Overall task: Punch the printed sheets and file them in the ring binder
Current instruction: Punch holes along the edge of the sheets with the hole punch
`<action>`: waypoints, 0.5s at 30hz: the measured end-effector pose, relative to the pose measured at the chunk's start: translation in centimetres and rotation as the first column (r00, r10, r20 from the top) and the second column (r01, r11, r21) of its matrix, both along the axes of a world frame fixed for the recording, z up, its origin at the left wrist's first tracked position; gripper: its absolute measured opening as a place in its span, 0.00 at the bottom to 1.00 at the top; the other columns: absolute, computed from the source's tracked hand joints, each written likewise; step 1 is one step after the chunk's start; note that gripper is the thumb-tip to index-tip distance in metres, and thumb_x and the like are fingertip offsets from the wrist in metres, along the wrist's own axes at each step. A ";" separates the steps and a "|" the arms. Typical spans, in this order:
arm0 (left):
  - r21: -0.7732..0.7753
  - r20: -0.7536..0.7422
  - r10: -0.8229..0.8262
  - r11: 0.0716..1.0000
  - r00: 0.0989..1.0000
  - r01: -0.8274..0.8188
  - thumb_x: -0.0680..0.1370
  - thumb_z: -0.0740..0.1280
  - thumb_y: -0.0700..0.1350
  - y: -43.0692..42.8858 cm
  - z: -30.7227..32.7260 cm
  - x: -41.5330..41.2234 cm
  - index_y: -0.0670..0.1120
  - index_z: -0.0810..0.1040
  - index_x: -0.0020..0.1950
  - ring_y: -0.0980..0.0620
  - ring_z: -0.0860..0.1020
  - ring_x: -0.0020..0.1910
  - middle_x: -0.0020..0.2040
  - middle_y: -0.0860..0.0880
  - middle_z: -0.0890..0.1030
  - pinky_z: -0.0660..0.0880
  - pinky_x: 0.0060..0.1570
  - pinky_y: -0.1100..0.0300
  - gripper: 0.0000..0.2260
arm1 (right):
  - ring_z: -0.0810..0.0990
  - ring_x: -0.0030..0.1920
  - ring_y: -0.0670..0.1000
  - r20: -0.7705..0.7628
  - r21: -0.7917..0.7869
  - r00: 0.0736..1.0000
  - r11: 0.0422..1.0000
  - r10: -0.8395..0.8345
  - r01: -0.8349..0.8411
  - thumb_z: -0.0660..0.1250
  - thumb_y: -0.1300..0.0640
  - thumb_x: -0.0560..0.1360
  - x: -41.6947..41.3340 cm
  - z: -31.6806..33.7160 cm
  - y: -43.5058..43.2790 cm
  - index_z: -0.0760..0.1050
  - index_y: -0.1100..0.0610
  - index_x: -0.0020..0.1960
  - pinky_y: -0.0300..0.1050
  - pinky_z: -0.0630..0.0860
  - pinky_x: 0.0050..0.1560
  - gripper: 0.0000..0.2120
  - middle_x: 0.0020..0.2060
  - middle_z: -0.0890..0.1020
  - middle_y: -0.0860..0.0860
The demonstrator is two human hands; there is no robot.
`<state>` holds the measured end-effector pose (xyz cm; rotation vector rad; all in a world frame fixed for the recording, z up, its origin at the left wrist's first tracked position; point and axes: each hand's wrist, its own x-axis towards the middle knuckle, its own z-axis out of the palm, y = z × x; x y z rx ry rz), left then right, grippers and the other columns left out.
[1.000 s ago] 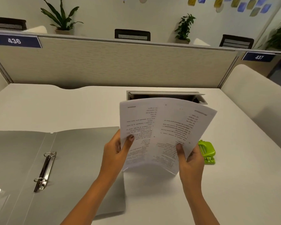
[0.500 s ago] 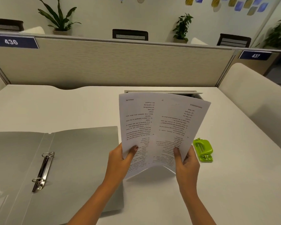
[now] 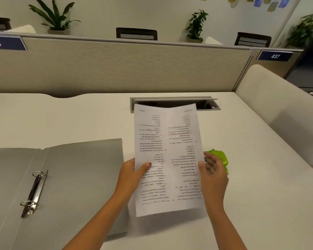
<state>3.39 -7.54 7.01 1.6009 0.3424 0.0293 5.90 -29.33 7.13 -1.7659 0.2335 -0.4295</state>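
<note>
White desk (image 3: 79,120) stretches out in front of me, backed by a beige cubicle partition (image 3: 116,69) with a number plate reading 437 (image 3: 275,56) off to the right. I hold the printed sheets (image 3: 167,156) up above the desk, squared into one stack, the text upside down from where I look. My left hand (image 3: 132,175) grips the stack's left edge, thumb pressed across the front of the page and fingers hidden behind it. My right hand (image 3: 212,170) sits at the right edge with its thumb on the paper, the other fingers loosely spread beside the edge (whether they actually press the back of the stack I cannot tell). Just behind that hand, partly covered by it, the green hole punch (image 3: 220,156) rests on the desk. To my left the grey ring binder (image 3: 70,168) lies open flat, its right cover reaching nearly to my left wrist, and its metal ring mechanism (image 3: 33,193) stands well apart from the sheets, both rings looking closed. Behind the top of the stack a cable tray (image 3: 208,103) is set into the desk, its lid raised.
</note>
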 end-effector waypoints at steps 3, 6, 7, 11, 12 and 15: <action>-0.064 -0.074 -0.037 0.997 0.997 0.032 0.76 0.70 0.45 -0.9 -0.9 0.5 0.47 0.81 0.58 0.49 0.85 0.47 0.50 0.51 0.86 0.80 0.53 0.46 0.11 | 0.82 0.47 0.43 0.010 -0.047 0.994 0.993 -0.108 0.109 0.67 0.63 0.76 0.7 -0.4 -1.8 0.76 0.53 0.56 0.36 0.78 0.52 0.10 0.50 0.83 0.48; -0.057 -0.117 -0.077 0.996 0.990 0.070 0.77 0.69 0.45 -1.8 -1.4 1.2 0.46 0.80 0.58 0.48 0.85 0.47 0.51 0.49 0.85 0.80 0.53 0.45 0.11 | 0.82 0.49 0.51 -0.007 -0.093 0.977 0.973 -0.211 0.209 0.65 0.66 0.76 1.9 -0.9 -4.0 0.77 0.53 0.54 0.46 0.78 0.55 0.11 0.49 0.83 0.50; -0.055 -0.129 -0.083 0.996 0.988 0.076 0.77 0.69 0.45 -2.1 -1.6 1.5 0.46 0.80 0.58 0.48 0.85 0.47 0.52 0.49 0.85 0.80 0.53 0.45 0.11 | 0.82 0.50 0.51 -0.015 -0.121 0.974 0.967 -0.228 0.224 0.65 0.66 0.76 2.3 -1.1 -4.8 0.77 0.53 0.55 0.48 0.78 0.55 0.12 0.50 0.83 0.51; -0.057 -0.171 -0.100 0.994 0.980 0.091 0.77 0.69 0.45 -3.0 -2.2 2.5 0.46 0.79 0.59 0.46 0.85 0.46 0.52 0.48 0.85 0.80 0.51 0.44 0.11 | 0.79 0.57 0.54 -0.100 -0.205 0.974 0.962 -0.205 0.182 0.65 0.64 0.77 4.4 -1.7 -7.5 0.76 0.56 0.62 0.45 0.75 0.56 0.15 0.58 0.80 0.54; -0.058 -0.175 -0.105 0.994 0.979 0.097 0.77 0.69 0.44 -3.2 -2.3 2.8 0.46 0.79 0.59 0.47 0.85 0.46 0.52 0.48 0.85 0.81 0.51 0.44 0.11 | 0.78 0.59 0.55 -0.132 -0.218 0.974 0.964 -0.186 0.154 0.65 0.63 0.77 4.9 -1.8 -8.0 0.75 0.56 0.64 0.42 0.73 0.56 0.15 0.60 0.80 0.54; -0.066 -0.188 -0.118 0.992 0.975 0.108 0.77 0.70 0.45 -3.7 -2.7 3.4 0.47 0.79 0.57 0.47 0.85 0.45 0.51 0.49 0.85 0.81 0.51 0.44 0.10 | 0.78 0.61 0.54 -0.224 -0.230 0.968 0.971 -0.115 0.062 0.65 0.60 0.78 6.3 -1.7 -8.8 0.74 0.57 0.67 0.40 0.71 0.56 0.17 0.62 0.79 0.53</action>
